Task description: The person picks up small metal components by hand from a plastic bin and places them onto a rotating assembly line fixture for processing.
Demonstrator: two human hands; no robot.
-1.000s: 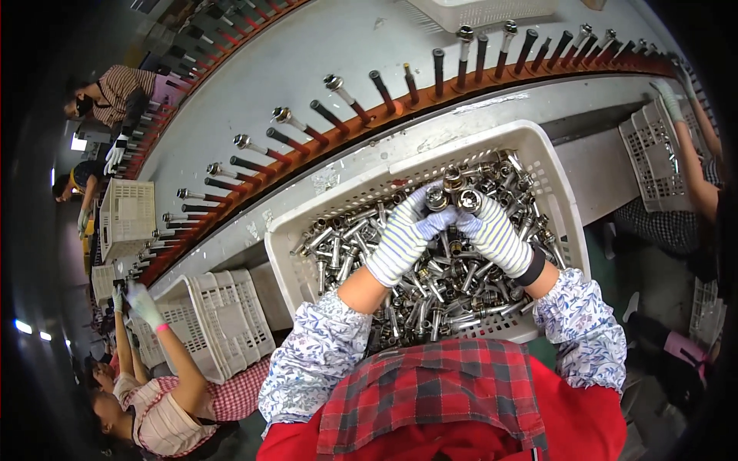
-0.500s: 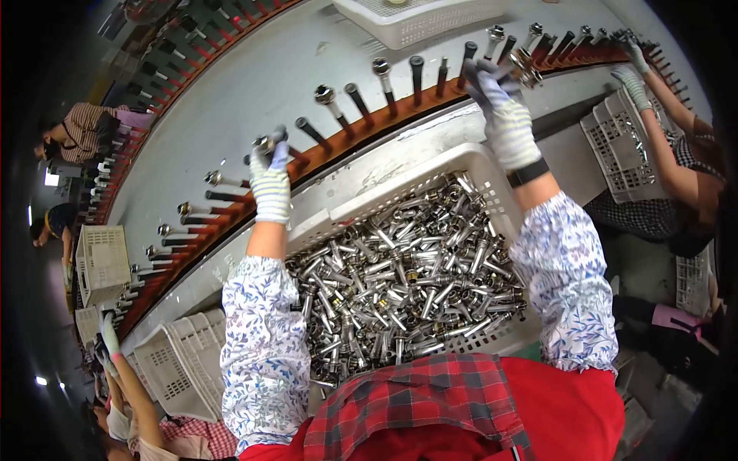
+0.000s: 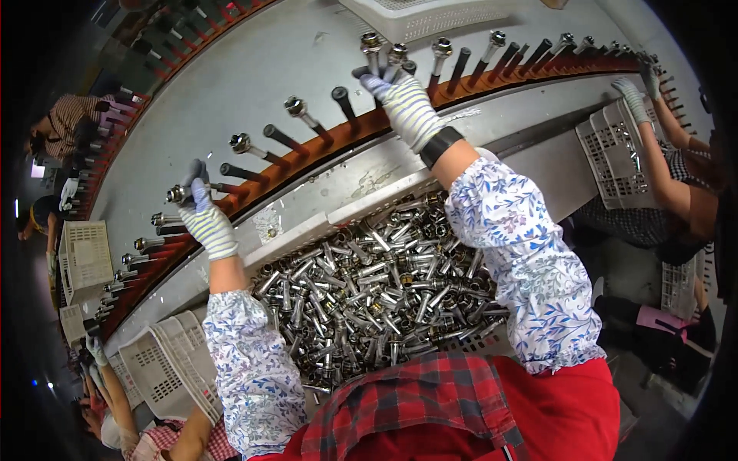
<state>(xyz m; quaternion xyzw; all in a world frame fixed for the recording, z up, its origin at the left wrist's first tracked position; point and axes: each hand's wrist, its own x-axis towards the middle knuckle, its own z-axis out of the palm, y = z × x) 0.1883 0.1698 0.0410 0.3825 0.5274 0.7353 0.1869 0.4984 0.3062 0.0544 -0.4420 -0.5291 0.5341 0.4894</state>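
The right hand [image 3: 409, 106] has its grip closed around the stems of two chrome fittings [image 3: 371, 46], heads up, beside the row of pegs [image 3: 283, 137]. The left hand [image 3: 206, 221] bends its fingers at another fitting [image 3: 177, 194] (whether they pinch it, I cannot tell); loose fittings [image 3: 384, 307] fill the basket [image 3: 290, 237]

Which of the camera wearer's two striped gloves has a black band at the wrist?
The right glove, its fingers at two metal fittings: a black band wraps its cuff. The left glove meets bare forearm with no band.
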